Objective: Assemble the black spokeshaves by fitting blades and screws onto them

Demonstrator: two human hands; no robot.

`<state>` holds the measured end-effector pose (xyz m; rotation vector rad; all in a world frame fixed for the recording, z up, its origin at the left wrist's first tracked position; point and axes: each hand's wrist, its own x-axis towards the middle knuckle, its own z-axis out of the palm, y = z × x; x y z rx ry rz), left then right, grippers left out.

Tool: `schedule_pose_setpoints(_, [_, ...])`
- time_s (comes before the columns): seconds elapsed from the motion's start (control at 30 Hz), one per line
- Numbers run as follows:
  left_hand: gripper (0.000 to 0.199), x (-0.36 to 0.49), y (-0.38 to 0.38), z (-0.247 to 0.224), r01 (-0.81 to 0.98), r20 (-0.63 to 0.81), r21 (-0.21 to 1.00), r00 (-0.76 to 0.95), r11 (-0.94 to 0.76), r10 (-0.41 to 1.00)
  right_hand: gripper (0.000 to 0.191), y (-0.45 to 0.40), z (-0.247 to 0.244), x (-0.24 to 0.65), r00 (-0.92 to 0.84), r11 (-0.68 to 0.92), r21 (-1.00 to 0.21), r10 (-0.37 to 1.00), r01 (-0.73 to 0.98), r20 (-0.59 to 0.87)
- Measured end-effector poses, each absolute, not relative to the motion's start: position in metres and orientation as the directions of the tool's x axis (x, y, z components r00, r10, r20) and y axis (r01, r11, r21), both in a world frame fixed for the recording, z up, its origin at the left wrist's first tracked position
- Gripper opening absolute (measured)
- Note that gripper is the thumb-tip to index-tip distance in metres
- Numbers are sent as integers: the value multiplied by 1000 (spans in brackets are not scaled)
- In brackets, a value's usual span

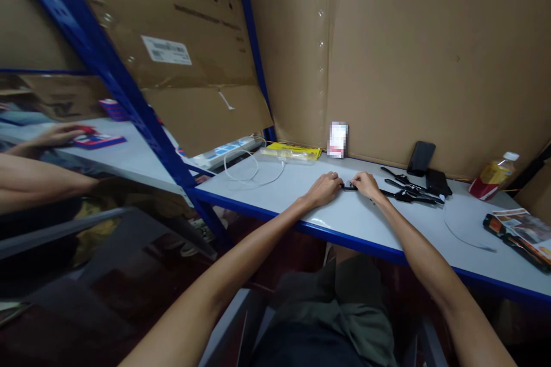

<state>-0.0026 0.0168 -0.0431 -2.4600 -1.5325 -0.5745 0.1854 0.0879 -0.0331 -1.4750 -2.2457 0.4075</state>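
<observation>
My left hand (326,188) and my right hand (365,184) are close together above the middle of the table. Between them is a small black watch (349,187), partly hidden by my fingers. The left fingers are closed at one end of it, and the right fingers pinch the other end. Just right of my right hand lie several black watches (411,196) with their straps stretched out. Behind these, a dark phone (421,157) leans on the cardboard, with a black wallet-like item (438,182) beside it.
A lit phone (338,139) stands against the cardboard wall (408,57). On the left are a power strip (228,151), a white cable (258,183) and a yellow package (293,151). A bottle (494,176) and a packaged item (523,235) occupy the right. A co-worker's hand (64,133) shows beyond the blue post.
</observation>
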Motion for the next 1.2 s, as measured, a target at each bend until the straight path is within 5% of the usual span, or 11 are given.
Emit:
schedule_pose_setpoints(0.5, [29,-1,14,-43,899,417,49,377,-435,827,19,80,-19,186,-366,417,-470,909,778,202])
schedule_pose_setpoints(0.67, [28,1,13,-41,909,409,54,356,-412,840,25,76,12,215,-300,419,-316,882,851,363])
schedule_pose_setpoints(0.8, [28,2,13,-40,910,404,61,353,-410,844,18,73,30,249,-427,455,-232,889,860,162])
schedule_pose_setpoints(0.97, [29,1,14,-41,913,410,60,346,-403,844,20,66,34,263,-533,438,-348,807,829,-255])
schedule_pose_setpoints(1.2, [28,1,12,-40,911,415,74,341,-405,843,10,71,32,263,-491,414,-360,857,836,-155])
